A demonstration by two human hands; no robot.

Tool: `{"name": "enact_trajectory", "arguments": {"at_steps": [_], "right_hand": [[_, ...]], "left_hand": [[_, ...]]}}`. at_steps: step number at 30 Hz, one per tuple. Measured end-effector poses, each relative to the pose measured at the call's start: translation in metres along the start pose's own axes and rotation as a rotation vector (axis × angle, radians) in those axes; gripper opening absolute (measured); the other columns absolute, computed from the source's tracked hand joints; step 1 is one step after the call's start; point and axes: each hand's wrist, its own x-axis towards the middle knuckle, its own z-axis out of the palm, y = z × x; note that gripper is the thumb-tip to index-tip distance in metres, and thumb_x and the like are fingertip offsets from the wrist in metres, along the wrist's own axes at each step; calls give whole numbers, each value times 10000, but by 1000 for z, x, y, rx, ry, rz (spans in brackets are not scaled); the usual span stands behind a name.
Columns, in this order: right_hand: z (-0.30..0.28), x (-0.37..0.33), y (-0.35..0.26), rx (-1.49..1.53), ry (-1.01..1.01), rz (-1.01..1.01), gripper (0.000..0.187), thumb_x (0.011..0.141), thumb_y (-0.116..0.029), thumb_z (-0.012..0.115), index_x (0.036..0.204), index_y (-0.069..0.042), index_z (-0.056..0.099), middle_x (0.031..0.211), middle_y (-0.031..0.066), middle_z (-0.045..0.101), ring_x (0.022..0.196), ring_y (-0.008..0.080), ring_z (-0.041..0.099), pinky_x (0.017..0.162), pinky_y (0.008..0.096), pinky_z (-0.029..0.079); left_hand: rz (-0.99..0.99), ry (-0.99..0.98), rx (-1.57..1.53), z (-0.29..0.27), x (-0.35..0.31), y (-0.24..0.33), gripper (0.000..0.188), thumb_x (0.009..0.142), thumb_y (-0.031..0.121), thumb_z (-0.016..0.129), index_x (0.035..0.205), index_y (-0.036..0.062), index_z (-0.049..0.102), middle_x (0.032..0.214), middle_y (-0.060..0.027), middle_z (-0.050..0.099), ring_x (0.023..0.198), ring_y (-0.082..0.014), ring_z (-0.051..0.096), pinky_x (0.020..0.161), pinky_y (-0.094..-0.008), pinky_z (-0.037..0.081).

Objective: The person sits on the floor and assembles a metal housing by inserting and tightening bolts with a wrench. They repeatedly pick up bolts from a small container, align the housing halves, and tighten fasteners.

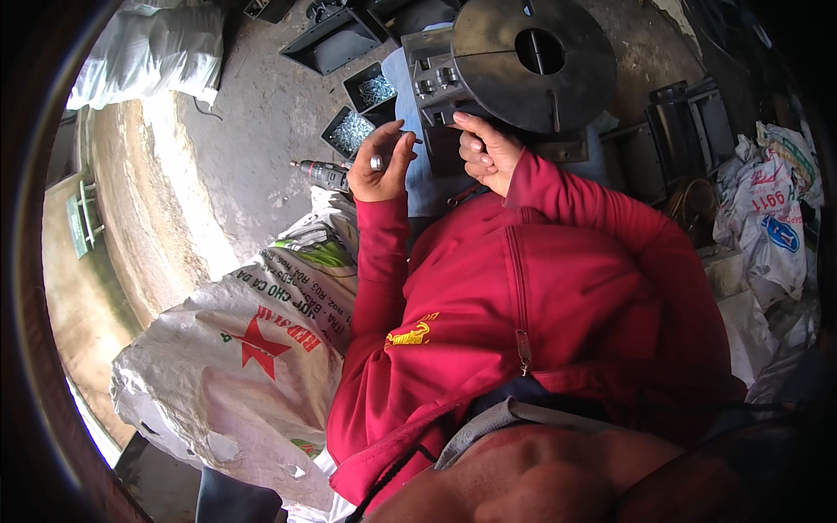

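My left hand (pixel 381 166) is raised with its fingers curled, and thumb and forefinger pinch a small dark pin-like piece (pixel 417 140). A shiny round metal piece (pixel 377 163) shows against the same hand; whether it is held or worn I cannot tell. My right hand (pixel 490 155) is closed, its thumb and forefinger together at the near edge of a black plastic bracketed base (pixel 433 103). Anything between those fingers is too small to make out. A large black disc (pixel 497 65) with a round centre hole lies over that base, in front of my lap.
Two black bins (pixel 328 138) of small silver screws stand left of the base. A power screwdriver (pixel 324 174) lies near my left wrist. White printed sacks (pixel 235 366) lie at lower left and far right. Black plastic housings (pixel 331 42) sit on the floor beyond and right.
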Motion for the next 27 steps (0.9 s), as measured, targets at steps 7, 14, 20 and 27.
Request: {"name": "enact_trajectory", "arguments": {"at_steps": [7,14,20,27], "right_hand": [[1,1,2,2,-6,-57,255,928,-298,660,788,-179,483,579,-82,412,407,7,310,389,177,209],[-8,9,6,39,-9,-52,209,940,-262,654,830,-186,494,573,-85,399,410,6,314,382,179,211],[-11,12,8,29,-43,-44,202,962,-292,622,842,-187,498,578,-89,401,423,4,323,395,177,220],[-20,18,17,52,-86,-103,173,978,-257,549,833,-174,506,600,-78,425,447,14,331,403,186,231]], "left_hand": [[389,-25,169,15,13,-2,215,810,-5,768,969,10,625,918,-87,724,798,-118,672,706,-236,520],[631,2,356,22,19,-13,249,770,-28,787,956,19,628,906,-94,715,807,-182,698,696,-260,523],[679,-5,455,28,21,-11,243,742,-57,778,915,27,629,908,-108,703,809,-206,682,723,-298,521],[904,-33,606,26,24,-19,312,664,-90,770,900,69,643,904,-96,677,779,-269,641,678,-346,504]]}}
